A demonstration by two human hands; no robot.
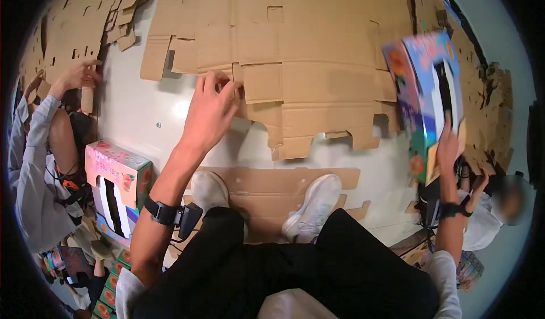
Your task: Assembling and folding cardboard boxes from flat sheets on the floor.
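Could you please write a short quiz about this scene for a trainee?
1. True or false: the left hand touches the flat cardboard sheet.
2. What does the right hand hold? A) a colourful box B) a roll of tape C) a knife
3. Fill in: the white shoes rest on a piece of ____ on the floor.

Key
1. True; its fingers pinch a flap at the sheet's edge.
2. A; the colourful box is held upright, off the floor.
3. Cardboard; a smaller cardboard piece lies under both shoes.
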